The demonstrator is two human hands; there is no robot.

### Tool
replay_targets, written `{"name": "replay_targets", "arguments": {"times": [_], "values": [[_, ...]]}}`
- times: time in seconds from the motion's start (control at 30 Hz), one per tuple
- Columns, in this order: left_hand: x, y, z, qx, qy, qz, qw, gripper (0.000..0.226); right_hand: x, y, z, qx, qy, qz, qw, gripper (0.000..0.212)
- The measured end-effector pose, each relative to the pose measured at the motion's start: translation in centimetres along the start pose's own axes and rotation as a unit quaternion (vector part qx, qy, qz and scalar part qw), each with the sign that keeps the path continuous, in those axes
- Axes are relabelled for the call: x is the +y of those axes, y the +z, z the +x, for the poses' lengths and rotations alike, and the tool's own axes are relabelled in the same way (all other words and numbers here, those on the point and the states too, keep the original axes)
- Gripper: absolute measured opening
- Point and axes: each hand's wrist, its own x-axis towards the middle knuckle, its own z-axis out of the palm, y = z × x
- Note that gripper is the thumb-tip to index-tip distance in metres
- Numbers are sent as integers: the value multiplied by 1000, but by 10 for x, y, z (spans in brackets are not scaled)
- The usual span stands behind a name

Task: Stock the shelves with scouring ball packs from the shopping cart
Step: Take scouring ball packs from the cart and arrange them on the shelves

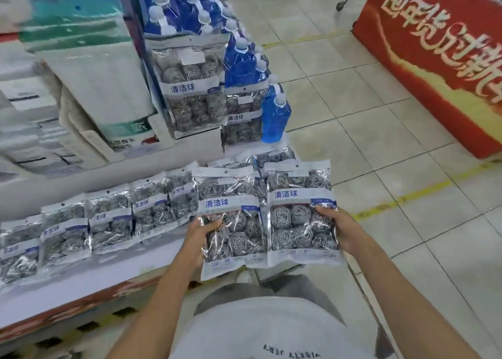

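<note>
Left hand (199, 233) gripping left pack (231, 223) by its left edge, thumb on front. Right hand (341, 227) gripping right pack (301, 214) by its right edge. Both packs being held side by side, touching, above shelf (81, 285) end, beside row of packs (89, 223) lying there.

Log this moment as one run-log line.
left hand: holds left pack | right hand: holds right pack | shelf row: packs laid out
</note>
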Motion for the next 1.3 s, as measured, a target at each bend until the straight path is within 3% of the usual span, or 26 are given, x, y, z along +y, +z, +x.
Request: {"name": "replay_targets", "arguments": {"times": [0.1,0.33,0.53,0.73,0.83,0.93,1.0,1.07,1.17,1.3], "values": [[6,20,17,47,-32,-26,998,107,-24,-11,36,-6,14,-14,1000,52],[16,69,59,87,-48,-64,993,94,-70,-28,124,-35,59,-80,994,52],[21,102,96,120,-98,-63,986,97,-88,-29,196,-70,100,-124,985,47],[30,111,133,147,-147,-49,977,97,-95,-18,253,-92,130,-160,974,68],[29,106,155,142,-155,-61,976,108,-94,-13,279,-80,141,-153,975,84],[24,96,176,154,-175,-47,971,118,-92,-5,299,-70,158,-148,974,80],[21,91,187,155,-167,-49,972,118,-89,-2,309,-69,148,-162,973,59],[22,94,191,177,-144,-20,974,103,-86,-3,316,-51,116,-188,974,40],[21,96,193,217,-122,34,968,93,-85,-4,316,-19,77,-238,968,54],[10,95,197,258,-122,23,958,83,-78,-3,316,-14,40,-278,960,66]]}}
